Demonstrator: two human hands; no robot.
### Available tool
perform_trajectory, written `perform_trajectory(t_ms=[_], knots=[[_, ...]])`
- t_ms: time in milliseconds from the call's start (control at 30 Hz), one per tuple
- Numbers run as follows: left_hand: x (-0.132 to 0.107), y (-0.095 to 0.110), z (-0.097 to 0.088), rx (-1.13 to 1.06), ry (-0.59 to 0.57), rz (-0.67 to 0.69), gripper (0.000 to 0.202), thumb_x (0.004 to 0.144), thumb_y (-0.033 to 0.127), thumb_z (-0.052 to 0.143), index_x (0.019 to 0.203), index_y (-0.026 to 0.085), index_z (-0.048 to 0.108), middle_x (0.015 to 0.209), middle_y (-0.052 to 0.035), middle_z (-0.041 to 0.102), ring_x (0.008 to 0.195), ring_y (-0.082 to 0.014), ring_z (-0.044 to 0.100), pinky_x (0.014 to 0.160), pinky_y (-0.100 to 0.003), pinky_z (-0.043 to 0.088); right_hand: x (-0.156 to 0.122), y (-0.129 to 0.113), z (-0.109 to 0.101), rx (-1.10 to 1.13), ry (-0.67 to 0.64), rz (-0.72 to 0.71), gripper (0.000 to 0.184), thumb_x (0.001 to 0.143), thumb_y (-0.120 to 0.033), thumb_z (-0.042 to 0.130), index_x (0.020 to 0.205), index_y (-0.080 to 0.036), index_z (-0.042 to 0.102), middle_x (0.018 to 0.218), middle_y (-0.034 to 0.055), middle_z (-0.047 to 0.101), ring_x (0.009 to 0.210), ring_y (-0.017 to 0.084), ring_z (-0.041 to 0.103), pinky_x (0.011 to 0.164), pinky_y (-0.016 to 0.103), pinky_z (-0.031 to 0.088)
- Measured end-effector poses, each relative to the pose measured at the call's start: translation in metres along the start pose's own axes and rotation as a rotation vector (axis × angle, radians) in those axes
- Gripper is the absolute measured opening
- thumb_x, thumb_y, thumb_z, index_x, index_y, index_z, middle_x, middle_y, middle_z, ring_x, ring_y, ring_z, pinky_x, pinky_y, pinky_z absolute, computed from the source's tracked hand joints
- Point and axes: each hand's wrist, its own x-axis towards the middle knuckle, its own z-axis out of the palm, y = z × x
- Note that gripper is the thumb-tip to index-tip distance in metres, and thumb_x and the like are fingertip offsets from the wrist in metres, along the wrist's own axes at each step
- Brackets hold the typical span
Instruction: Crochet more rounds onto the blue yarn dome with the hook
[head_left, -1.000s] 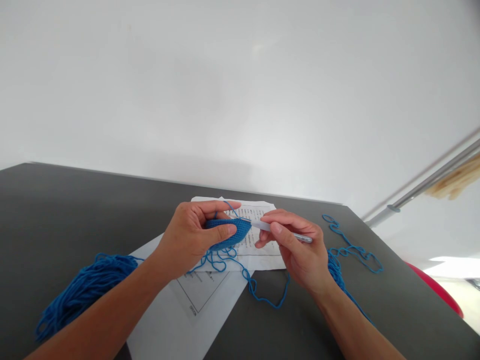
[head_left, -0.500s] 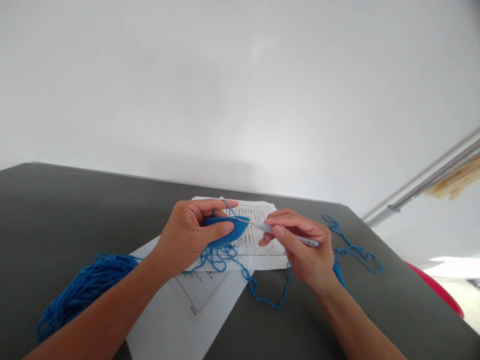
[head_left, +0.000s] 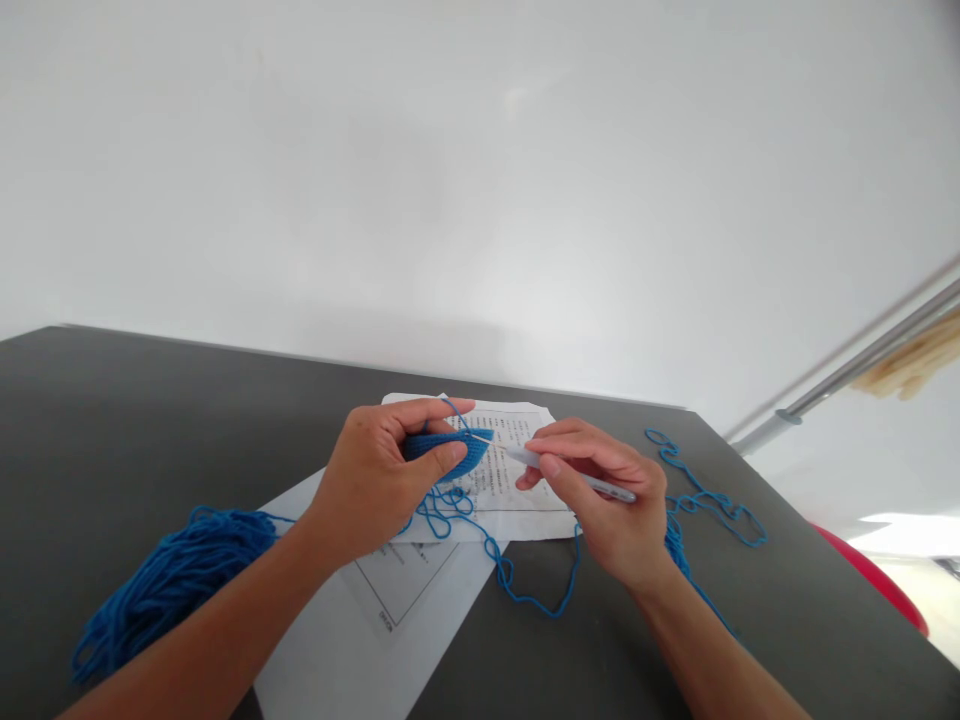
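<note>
My left hand (head_left: 386,475) pinches a blue crocheted piece (head_left: 469,458) between thumb and fingers, and a strand of blue yarn (head_left: 455,410) runs over its raised index finger. In a pen-like grip, my right hand (head_left: 604,495) holds a crochet hook (head_left: 525,456) with a pale grey handle. The hook's thin metal shaft reaches left to the upper edge of the piece, where its tip meets the yarn. Loose loops of blue yarn (head_left: 442,512) lie below the piece on a printed sheet (head_left: 517,500).
A thick blue yarn skein (head_left: 180,570) lies left, partly behind my left forearm. Another paper sheet (head_left: 352,640) lies beneath the printed one on the dark table (head_left: 135,430). More loose yarn (head_left: 705,495) trails at right. A white wall (head_left: 480,200) rises behind; a metal rail (head_left: 862,360) stands right.
The crocheted piece has shifted slightly left and its angle has changed a little. The hook has tilted slightly, its handle end lower. Both hands keep their grips.
</note>
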Motion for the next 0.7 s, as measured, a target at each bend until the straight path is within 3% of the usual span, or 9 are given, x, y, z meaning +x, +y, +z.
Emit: perform_trajectory(t_ms=[200,367,433,567,700], knots=[[-0.001,0.001,0.005,0.083,0.091,0.101,0.022,0.076,0.025,0.082,0.098,0.024,0.087,0.076,-0.0035,0.079,0.075,-0.0257,0.072,0.065,-0.031,0.057,-0.002,0.003,0.005,-0.061,0.002,-0.035,0.020,0.092,-0.011,0.068,0.100,-0.024,0.081,0.091,0.0043,0.072,0.068,0.016,0.073,0.059,0.031,0.064],[-0.005,0.001,0.009,0.100,0.062,0.108,0.015,0.078,0.025,0.081,0.091,0.024,0.086,0.097,-0.0049,0.083,0.081,-0.0252,0.073,0.075,-0.032,0.057,-0.007,0.004,0.015,-0.191,-0.018,-0.103,0.022,0.093,-0.008,0.065,0.104,-0.023,0.077,0.091,0.0049,0.074,0.073,0.017,0.073,0.062,0.031,0.061],[-0.006,0.001,0.009,0.086,0.060,0.092,0.016,0.079,0.026,0.080,0.093,0.023,0.086,0.096,-0.0049,0.082,0.081,-0.0239,0.072,0.074,-0.031,0.057,-0.010,0.005,0.020,-0.224,-0.016,-0.124,0.023,0.093,-0.008,0.064,0.107,-0.023,0.075,0.091,0.0054,0.074,0.077,0.018,0.073,0.064,0.031,0.061],[-0.005,0.001,0.012,-0.102,0.037,-0.029,0.030,0.078,0.029,0.081,0.107,0.020,0.084,0.077,-0.0013,0.075,0.068,-0.0176,0.066,0.062,-0.027,0.053,-0.017,0.008,0.028,-0.249,0.003,-0.171,0.028,0.096,-0.009,0.061,0.117,-0.024,0.071,0.097,0.0071,0.073,0.081,0.018,0.073,0.066,0.032,0.062],[-0.004,0.002,0.017,-0.353,0.061,-0.143,0.043,0.074,0.026,0.086,0.116,0.019,0.081,0.077,0.0007,0.072,0.063,-0.0125,0.061,0.058,-0.023,0.050,-0.020,0.008,0.031,-0.346,-0.008,-0.254,0.035,0.096,-0.006,0.059,0.125,-0.025,0.067,0.107,0.0098,0.071,0.091,0.021,0.073,0.075,0.036,0.064]])
